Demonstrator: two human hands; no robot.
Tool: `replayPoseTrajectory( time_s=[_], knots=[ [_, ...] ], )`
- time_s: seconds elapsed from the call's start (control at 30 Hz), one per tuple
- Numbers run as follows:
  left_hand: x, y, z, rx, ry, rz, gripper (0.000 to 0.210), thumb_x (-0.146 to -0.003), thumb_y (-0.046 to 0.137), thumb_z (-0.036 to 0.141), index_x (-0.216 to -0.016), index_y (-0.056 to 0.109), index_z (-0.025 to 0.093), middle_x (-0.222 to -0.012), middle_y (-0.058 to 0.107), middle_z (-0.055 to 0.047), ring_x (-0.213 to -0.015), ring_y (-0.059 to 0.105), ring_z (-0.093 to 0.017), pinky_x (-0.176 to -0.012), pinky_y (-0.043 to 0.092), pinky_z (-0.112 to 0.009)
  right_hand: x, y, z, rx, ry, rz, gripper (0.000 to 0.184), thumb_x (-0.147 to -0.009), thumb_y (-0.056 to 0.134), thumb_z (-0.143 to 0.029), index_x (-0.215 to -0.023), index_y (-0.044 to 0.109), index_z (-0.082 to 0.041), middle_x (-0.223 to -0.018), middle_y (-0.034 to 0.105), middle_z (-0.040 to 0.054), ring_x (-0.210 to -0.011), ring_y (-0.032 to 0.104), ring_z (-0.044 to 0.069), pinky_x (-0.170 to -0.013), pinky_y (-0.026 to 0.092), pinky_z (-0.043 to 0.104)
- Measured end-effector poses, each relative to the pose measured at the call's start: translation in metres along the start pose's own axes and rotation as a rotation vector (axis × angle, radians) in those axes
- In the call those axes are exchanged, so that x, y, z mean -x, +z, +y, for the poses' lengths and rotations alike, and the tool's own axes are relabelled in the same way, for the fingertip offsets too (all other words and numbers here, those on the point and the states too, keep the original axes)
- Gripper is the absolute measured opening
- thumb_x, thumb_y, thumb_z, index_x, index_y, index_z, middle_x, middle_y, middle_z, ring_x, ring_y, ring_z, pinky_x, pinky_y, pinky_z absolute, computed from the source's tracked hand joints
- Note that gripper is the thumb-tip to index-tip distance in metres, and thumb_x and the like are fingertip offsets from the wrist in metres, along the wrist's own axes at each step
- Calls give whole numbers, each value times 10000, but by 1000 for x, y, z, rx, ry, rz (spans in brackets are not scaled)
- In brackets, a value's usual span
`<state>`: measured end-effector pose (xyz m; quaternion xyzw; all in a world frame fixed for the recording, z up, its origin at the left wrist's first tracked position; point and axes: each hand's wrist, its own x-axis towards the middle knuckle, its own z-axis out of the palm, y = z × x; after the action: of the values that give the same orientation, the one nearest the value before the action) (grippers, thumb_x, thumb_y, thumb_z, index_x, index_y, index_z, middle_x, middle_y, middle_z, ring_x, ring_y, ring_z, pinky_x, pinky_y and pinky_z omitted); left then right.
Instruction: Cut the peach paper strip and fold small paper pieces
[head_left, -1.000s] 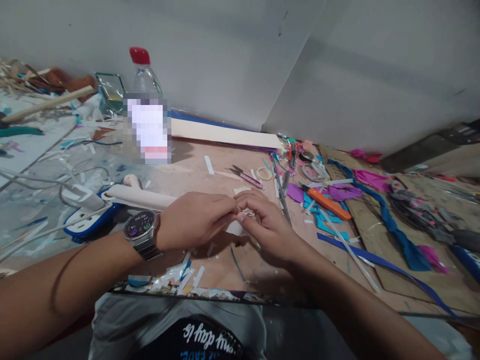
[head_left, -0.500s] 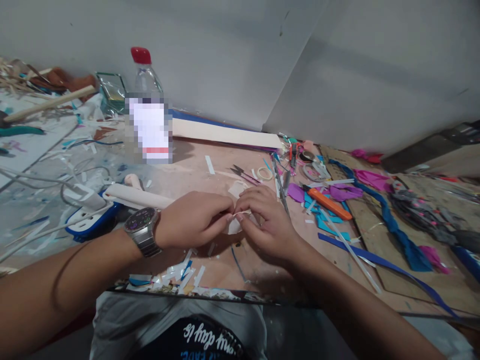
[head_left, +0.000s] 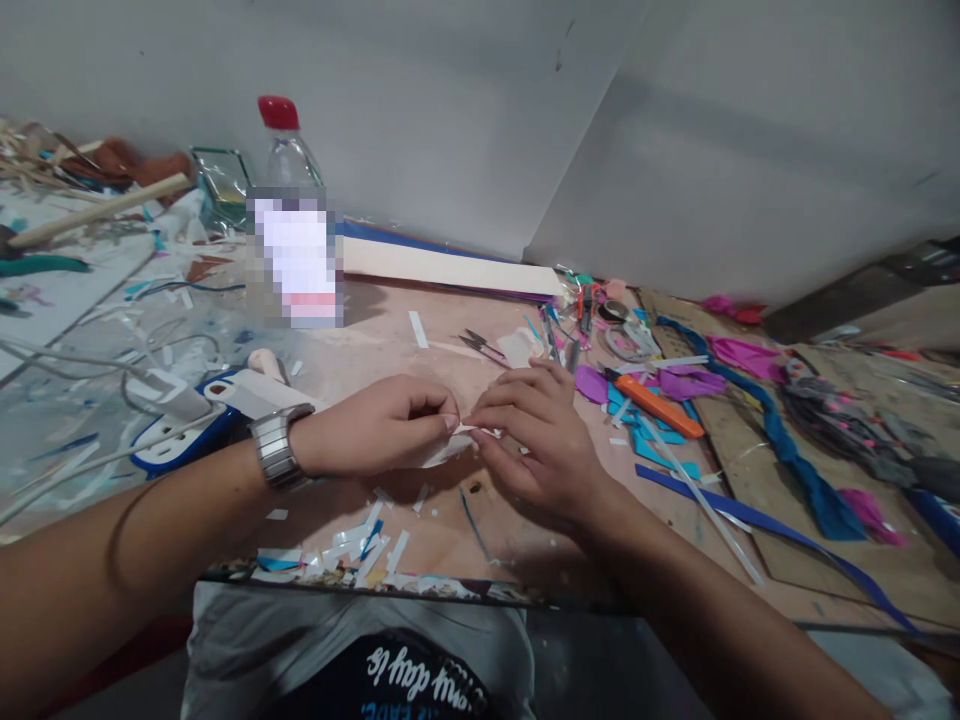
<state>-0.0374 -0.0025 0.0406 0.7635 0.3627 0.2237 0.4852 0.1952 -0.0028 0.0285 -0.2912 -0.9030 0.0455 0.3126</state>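
A pale cream strip of thin, soft material (head_left: 439,455) is pinched between my two hands near the middle of the table. My left hand (head_left: 382,425) has its thumb and curled forefinger closed on it; a watch sits on that wrist. The fingertips and thumb of my right hand (head_left: 529,430) press on the strip close beside the left thumb. Most of the strip is hidden by the hands. Another cream length (head_left: 262,393) shows behind the left wrist; whether it joins the held strip, I cannot tell. Small thread snips (head_left: 484,347) lie just beyond the hands.
A blue and white power strip (head_left: 176,430) with cables is at left. A red-capped bottle (head_left: 289,155) stands behind a blurred-out patch. An orange utility knife (head_left: 660,405), tape rolls (head_left: 628,340) and coloured scraps lie at right. White clippings (head_left: 367,535) litter the front edge.
My left hand has shifted slightly left and turned, so the watch face no longer shows. The right hand's fingers have spread a little, and the pale piece now stretches below the left hand.
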Motion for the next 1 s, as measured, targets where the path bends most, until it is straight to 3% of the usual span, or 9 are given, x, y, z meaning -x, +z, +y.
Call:
replayPoseTrajectory(
  time_s=[0.17, 0.43, 0.63, 0.83, 1.0],
  knots=[
    [-1, 3, -1, 42, 6, 9, 213, -958, 506, 279, -784, 572, 175, -681, 517, 45, -617, 434, -101, -607, 365, -237, 1, 0, 0, 39, -15, 2, 95, -935, 644, -198, -970, 677, -280, -965, 764, 5, -1029, 642, 256, -1115, 308, 536],
    [0, 7, -5, -65, 27, 71, 215, -955, 535, 289, -776, 564, 174, -679, 512, 45, -633, 456, -109, -608, 344, -244, 1, 1, -2, 1, 9, -6, 85, -937, 647, -199, -975, 658, -273, -961, 755, 2, -1014, 629, 253, -1097, 315, 527],
    [1, 13, -6, -294, 169, 138, 234, -978, 556, 274, -767, 574, 173, -651, 516, 53, -600, 444, -102, -597, 314, -251, 1, 3, -2, -41, 29, -37, 78, -945, 614, -181, -983, 638, -245, -976, 739, 23, -1038, 612, 252, -1075, 320, 516],
    [0, 16, -11, -579, 401, 206, 208, -1001, 553, 271, -821, 601, 178, -723, 636, 15, -648, 537, -129, -596, 334, -261, 1, 5, -3, -169, 60, -89, 68, -930, 558, -168, -950, 600, -217, -962, 690, 54, -1020, 598, 264, -1001, 371, 514],
    [-2, 18, -14, -689, 495, 263, 203, -1015, 511, 227, -847, 616, 182, -755, 673, -1, -679, 589, -141, -624, 380, -265, 0, 5, -2, -274, 112, -93, 106, -914, 554, -141, -935, 620, -222, -949, 672, 48, -1009, 593, 257, -950, 406, 478]
  ],
)
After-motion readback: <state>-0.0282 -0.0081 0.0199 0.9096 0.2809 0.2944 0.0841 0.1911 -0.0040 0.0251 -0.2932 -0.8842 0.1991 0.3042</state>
